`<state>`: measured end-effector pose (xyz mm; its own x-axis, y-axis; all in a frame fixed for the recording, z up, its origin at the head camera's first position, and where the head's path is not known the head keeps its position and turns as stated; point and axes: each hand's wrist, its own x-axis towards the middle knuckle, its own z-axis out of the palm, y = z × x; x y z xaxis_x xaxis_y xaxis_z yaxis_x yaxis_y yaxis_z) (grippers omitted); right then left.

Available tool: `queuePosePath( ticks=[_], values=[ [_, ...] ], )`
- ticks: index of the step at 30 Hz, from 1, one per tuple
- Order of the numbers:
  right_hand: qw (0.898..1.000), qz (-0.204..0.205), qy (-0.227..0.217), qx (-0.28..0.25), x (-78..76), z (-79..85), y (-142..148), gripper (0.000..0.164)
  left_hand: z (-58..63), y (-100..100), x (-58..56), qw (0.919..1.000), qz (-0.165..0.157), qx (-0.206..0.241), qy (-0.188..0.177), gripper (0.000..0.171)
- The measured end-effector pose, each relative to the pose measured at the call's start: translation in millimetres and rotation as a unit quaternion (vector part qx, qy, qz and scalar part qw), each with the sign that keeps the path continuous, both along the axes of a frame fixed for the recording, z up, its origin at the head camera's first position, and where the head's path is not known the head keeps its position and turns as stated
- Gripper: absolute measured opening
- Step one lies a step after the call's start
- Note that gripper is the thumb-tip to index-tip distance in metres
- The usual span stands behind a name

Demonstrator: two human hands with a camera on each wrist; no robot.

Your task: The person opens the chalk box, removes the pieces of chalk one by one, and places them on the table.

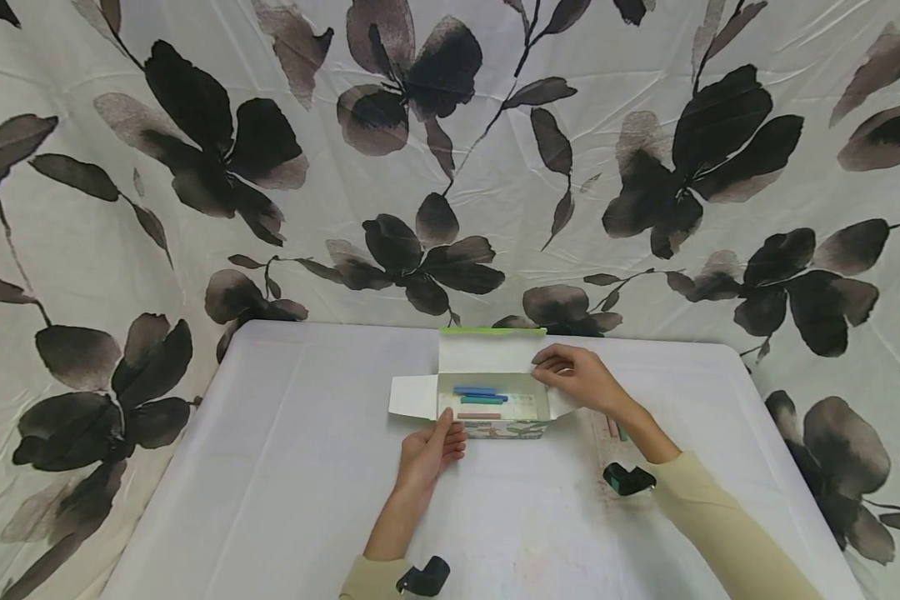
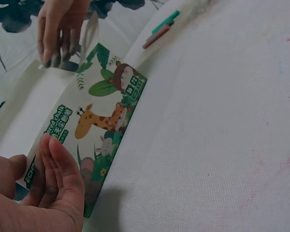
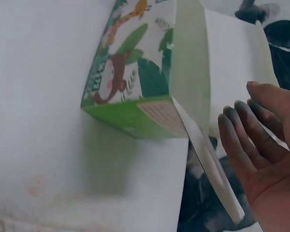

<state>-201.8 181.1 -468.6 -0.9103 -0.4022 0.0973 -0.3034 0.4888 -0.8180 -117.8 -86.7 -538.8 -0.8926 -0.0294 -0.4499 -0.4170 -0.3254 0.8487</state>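
Note:
An open cardboard chalk box [image 1: 506, 430], printed with a giraffe and leaves, stands on the table. Blue chalk sticks [image 1: 475, 391], a green one [image 1: 482, 401] and a reddish one [image 1: 480, 416] lie inside. At its front left corner my left hand [image 1: 423, 454] holds the wall between thumb and fingers. My right hand [image 1: 581, 375] hovers over the box's right end, near the raised lid [image 1: 491, 353]. In the right wrist view its fingers [image 3: 253, 140] are loosely extended, thumb apart, with nothing seen between them. Bluish dust marks the fingertips.
On the white table [image 1: 307, 467], a green chalk stick [image 2: 166, 22] and a reddish one [image 2: 156, 36] lie right of the box, partly behind my right arm in the head view. The left flap [image 1: 414, 397] sticks outward. A floral cloth [image 1: 420, 167] hangs behind. Faint chalk smudges mark the tabletop.

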Motion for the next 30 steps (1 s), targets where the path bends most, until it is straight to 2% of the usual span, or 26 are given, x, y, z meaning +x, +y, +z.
queuePosePath(
  ticks=[6,14,23,30],
  values=[
    [0.999,0.028,-0.029,0.011,-5.0,-12.8,-20.0,0.027,0.1,-0.9,0.5,0.9999,0.0,0.007,0.009,0.057],
    [0.996,0.079,-0.035,0.032,-8.0,-31.1,-42.9,0.027,-3.0,-2.8,0.7,0.9997,-0.011,0.009,0.02,0.059],
    [0.988,0.145,-0.038,0.042,-9.1,-47.8,-63.8,0.022,-4.2,-1.4,0.6,0.9997,-0.004,0.012,0.02,0.057],
    [0.976,0.172,-0.065,0.117,-13.9,-48.7,-79.7,0.022,-2.2,-2.3,1.9,0.9996,-0.006,0.019,0.018,0.057]
  ],
)
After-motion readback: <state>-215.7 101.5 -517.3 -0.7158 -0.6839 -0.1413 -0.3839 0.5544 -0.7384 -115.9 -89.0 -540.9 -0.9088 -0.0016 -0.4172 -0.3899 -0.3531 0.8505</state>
